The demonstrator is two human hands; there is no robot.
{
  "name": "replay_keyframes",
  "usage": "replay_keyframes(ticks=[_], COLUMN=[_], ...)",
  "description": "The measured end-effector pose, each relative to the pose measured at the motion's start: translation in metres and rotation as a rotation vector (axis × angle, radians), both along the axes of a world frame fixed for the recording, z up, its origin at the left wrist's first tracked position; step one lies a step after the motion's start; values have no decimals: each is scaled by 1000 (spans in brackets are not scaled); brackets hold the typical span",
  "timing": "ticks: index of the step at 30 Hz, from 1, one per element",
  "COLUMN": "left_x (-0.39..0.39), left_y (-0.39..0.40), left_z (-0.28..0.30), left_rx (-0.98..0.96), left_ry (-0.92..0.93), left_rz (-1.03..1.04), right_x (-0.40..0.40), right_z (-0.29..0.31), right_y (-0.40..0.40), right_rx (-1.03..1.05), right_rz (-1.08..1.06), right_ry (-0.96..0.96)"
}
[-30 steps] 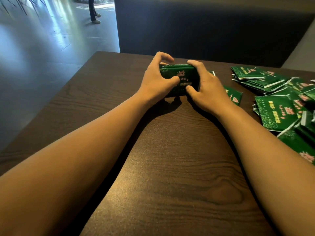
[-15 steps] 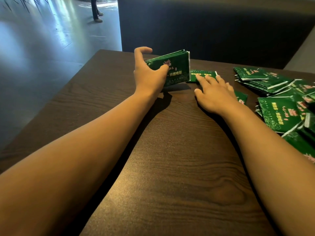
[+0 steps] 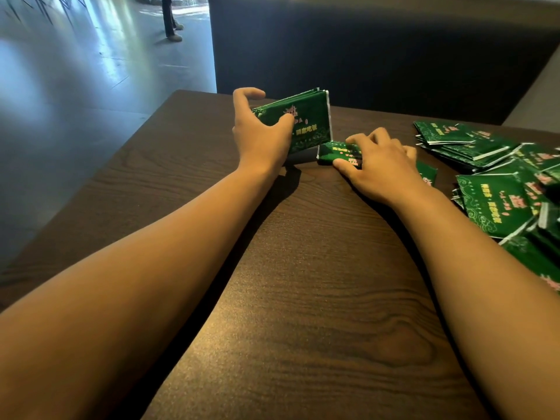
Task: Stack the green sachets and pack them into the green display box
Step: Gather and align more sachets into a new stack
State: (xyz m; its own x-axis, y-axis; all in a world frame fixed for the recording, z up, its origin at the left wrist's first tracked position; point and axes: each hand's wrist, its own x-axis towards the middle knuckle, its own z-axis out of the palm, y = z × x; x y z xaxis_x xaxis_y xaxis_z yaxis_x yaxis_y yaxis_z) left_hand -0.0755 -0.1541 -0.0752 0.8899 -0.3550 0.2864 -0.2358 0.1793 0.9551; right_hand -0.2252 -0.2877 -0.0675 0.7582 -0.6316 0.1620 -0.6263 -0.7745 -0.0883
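My left hand [image 3: 260,134] grips a stack of green sachets [image 3: 303,122], standing it on edge on the dark wooden table [image 3: 303,298], thumb on the near face and index finger curled over the top. Just to its right, my right hand [image 3: 375,165] pinches a loose green sachet [image 3: 336,151] lying on the table, thumb at its near edge and fingers on top. Another sachet [image 3: 428,174] pokes out from under that hand. A pile of several loose sachets [image 3: 497,177] spreads over the right side of the table. No green display box shows.
A dark upholstered bench back [image 3: 378,50] runs behind the table's far edge. A shiny tiled floor [image 3: 75,86] lies to the left, where a person's legs [image 3: 171,19] stand far off. The table's left edge runs diagonally near my left forearm.
My right hand let go of the stack and moved right onto a loose sachet, then drew it toward the stack. My left hand tilted the stack upright and keeps holding it.
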Motion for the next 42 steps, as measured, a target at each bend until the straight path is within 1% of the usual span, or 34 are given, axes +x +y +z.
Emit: replay_keyframes(ticks=[2,5,8,12,18,22,26,27,29,34,35,38,40,42], left_x=[-1,-2,-1,-1,0,0,-1,-2,-2,0,0,2,3,3], left_y=[0,1,1,1,3,3,3,3,4,5,4,2,0,-1], left_z=[1,2,1,1,2,1,2,2,3,3,3,3,3,3], left_rx=[-18,-43,-36,-20,7,39,56,56,50,20,12,15,34,42], left_ry=[15,42,54,79,82,52,31,32,41,76,87,80,53,50], left_rz=[26,64,85,67,39,16,-19,-25,-38,-36,-37,-40,-60,-106], right_x=[0,0,0,0,-1,-4,-4,-4,-4,-5,-5,-6,-6,-5], right_z=[1,4,8,9,11,13,17,17,17,21,22,28,31,31], right_y=[2,3,4,7,7,5,7,7,9,9,9,12,11,10], right_rx=[-16,51,49,-23,-15,-49,-59,-49,-8,99,155,433,525,546], right_rz=[26,79,95,125,119,137,158,156,139,50,53,120,133,142], right_ry=[12,39,60,-2,-133,-157,-96,-112,-228,-661,-755,-1002,-1092,-1096])
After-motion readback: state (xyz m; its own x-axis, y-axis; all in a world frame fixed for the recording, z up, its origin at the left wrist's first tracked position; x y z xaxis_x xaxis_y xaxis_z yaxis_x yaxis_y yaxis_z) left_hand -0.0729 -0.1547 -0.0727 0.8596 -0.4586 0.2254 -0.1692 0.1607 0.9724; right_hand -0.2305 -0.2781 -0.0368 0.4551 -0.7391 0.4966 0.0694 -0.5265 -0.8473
